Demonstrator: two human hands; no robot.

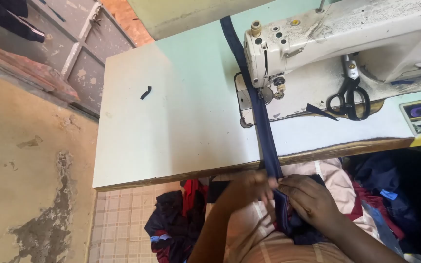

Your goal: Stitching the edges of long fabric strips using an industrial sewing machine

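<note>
Both hands pinching a navy fabric strip at the sewing table's near edge

The left hand and right hand are closing their fingers on the dark blue strip, just below the table edge at 6 o'clock of the sewing machine. The strip is running from 12 o'clock under the machine head down into the lap. It is looking soft, light and limp, likely fraying; gripping is best along its folded edges. Black scissors are lying at 3 o'clock.
</note>
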